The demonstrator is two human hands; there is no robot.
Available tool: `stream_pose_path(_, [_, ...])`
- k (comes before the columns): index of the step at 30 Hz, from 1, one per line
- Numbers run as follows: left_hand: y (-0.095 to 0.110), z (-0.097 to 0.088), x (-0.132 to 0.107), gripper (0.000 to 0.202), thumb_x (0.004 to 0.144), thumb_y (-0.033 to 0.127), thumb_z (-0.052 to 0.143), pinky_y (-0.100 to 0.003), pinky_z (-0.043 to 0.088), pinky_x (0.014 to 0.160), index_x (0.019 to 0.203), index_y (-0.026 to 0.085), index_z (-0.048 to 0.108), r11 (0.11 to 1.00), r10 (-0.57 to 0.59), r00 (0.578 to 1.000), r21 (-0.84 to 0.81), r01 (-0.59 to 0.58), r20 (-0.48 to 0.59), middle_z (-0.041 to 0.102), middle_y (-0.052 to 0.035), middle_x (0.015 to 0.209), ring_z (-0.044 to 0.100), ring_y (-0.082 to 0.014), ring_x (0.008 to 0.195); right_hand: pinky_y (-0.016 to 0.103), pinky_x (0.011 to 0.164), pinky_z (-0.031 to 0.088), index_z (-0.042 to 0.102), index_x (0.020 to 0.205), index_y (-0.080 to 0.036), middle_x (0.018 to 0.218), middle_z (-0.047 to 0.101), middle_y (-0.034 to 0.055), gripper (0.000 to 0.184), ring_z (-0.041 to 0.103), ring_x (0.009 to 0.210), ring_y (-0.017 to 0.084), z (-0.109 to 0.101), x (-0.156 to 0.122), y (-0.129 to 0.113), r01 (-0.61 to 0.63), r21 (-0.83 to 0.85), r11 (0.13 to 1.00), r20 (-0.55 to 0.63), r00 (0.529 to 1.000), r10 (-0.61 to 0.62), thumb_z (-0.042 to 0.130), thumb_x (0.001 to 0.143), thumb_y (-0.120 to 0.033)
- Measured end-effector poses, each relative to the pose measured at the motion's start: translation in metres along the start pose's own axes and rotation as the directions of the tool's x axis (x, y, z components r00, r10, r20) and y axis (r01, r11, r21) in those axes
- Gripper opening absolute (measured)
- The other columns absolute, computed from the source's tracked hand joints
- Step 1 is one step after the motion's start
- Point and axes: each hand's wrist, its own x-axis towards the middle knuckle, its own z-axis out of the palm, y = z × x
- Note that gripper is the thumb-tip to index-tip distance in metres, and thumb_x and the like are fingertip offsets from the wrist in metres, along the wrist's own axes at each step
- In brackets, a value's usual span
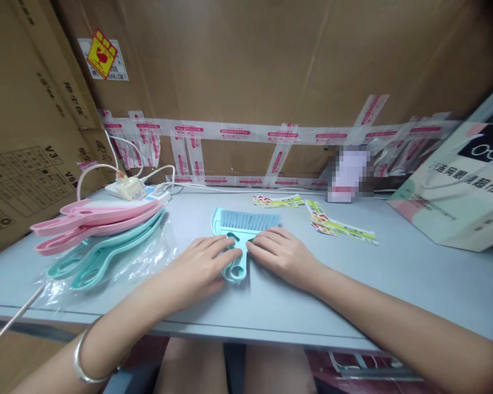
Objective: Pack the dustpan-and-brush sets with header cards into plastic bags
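Observation:
A light teal hand brush (250, 221) with blue-grey bristles lies on a matching dustpan (216, 219) in the middle of the table, handles toward me. My left hand (203, 265) is closed on the left side of the pair, its fingers and thumb at the handle. From the right, my right hand (285, 254) holds the other edge with bent fingers, covering part of the brush head. Which fingers touch the brush and which the dustpan is partly hidden.
Pink dustpans (96, 221) and teal ones (107, 254) lie stacked on clear plastic at left. Behind them are a power strip and charger (131, 187). Printed label strips (345, 230), a blurred phone (348, 175) and a paper bag (460, 191) stand or lie right. Cardboard (238, 65) walls the back.

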Motion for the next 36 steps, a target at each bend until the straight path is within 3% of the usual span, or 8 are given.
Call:
stream_pose_path(7, [-0.023,0.009,0.011,0.045,0.086,0.009,0.04,-0.037,0.05,0.085,0.13,0.019,0.037,0.984,-0.111,0.994,-0.142,0.111,0.006,0.055,-0.0118,0.119,0.059,-0.0217,0.102,0.03,0.069,0.048,0.063,0.097,-0.008,0.081,0.069,0.0083,0.022,0.063,0.075,0.016,-0.001,0.004,-0.002,0.002,-0.028,1.0,0.016,1.0,-0.002,0.043,0.089,-0.008])
stream_pose_path(13, [-0.03,0.01,0.012,0.022,0.089,0.011,0.036,-0.029,0.05,0.076,0.09,0.016,0.057,0.98,-0.088,0.995,-0.184,0.08,-0.036,0.058,-0.0088,0.108,0.062,-0.0163,0.088,0.031,0.066,0.048,0.064,0.102,-0.011,0.085,0.07,0.0084,0.022,0.063,0.073,0.018,0.007,0.007,0.004,-0.094,0.238,0.967,0.082,0.994,0.076,0.045,0.089,-0.012])
stream_pose_path(16, [-0.033,0.012,0.008,0.026,0.088,0.007,0.034,-0.028,0.05,0.074,0.081,0.016,0.057,0.977,-0.068,0.997,-0.205,0.06,-0.03,0.057,-0.0079,0.112,0.062,-0.0144,0.084,0.03,0.07,0.049,0.066,0.099,-0.017,0.086,0.07,0.0059,0.021,0.064,0.076,0.016,0.01,0.013,0.008,-0.275,0.491,0.827,0.192,0.96,0.206,0.048,0.089,-0.014])
stream_pose_path(20, [-0.035,0.014,0.005,0.024,0.087,0.006,0.036,-0.028,0.049,0.077,0.078,0.015,0.056,0.961,-0.074,0.996,-0.269,0.056,-0.055,0.056,-0.0076,0.113,0.06,-0.0144,0.089,0.03,0.074,0.05,0.069,0.089,-0.02,0.084,0.069,0.0029,0.017,0.064,0.079,0.015,0.011,0.019,0.007,-0.516,0.656,0.551,0.342,0.854,0.393,0.053,0.085,-0.013])
stream_pose_path(25, [-0.033,0.014,0.005,0.017,0.085,0.006,0.038,-0.03,0.047,0.083,0.079,0.016,0.051,0.943,-0.103,0.991,-0.325,0.071,-0.083,0.049,-0.0089,0.12,0.056,-0.016,0.101,0.037,0.08,0.048,0.068,0.092,-0.019,0.085,0.069,0.0051,0.017,0.062,0.082,0.018,0.014,0.019,0.002,-0.5,0.604,0.621,0.297,0.864,0.407,0.052,0.086,-0.016])
stream_pose_path(29, [-0.029,0.012,0.005,0.014,0.081,0.005,0.043,-0.03,0.047,0.085,0.084,0.018,0.046,0.917,-0.123,0.989,-0.391,0.082,-0.08,0.047,-0.0084,0.12,0.053,-0.0158,0.107,0.036,0.08,0.049,0.067,0.095,-0.019,0.09,0.068,0.0064,0.022,0.061,0.086,0.018,0.02,0.02,0.004,-0.5,0.615,0.61,0.287,0.862,0.417,0.048,0.086,-0.014])
stream_pose_path(32, [-0.027,0.011,0.004,0.014,0.08,0.006,0.046,-0.031,0.047,0.087,0.084,0.019,0.044,0.91,-0.152,0.986,-0.398,0.113,-0.066,0.046,-0.0077,0.121,0.051,-0.0161,0.11,0.036,0.082,0.049,0.066,0.098,-0.018,0.096,0.068,0.0071,0.026,0.06,0.091,0.018,0.022,0.018,0.008,-0.466,0.644,0.607,0.301,0.883,0.359,0.046,0.084,-0.011])
stream_pose_path(36, [-0.029,0.014,0.004,0.011,0.081,0.008,0.047,-0.032,0.047,0.085,0.083,0.019,0.043,0.928,-0.182,0.975,-0.35,0.128,-0.126,0.047,-0.0087,0.117,0.052,-0.0166,0.107,0.036,0.081,0.049,0.062,0.104,-0.016,0.091,0.065,0.007,0.024,0.058,0.088,0.018,0.017,0.013,0.01,-0.392,0.679,0.621,0.3,0.92,0.252,0.059,0.081,-0.022])
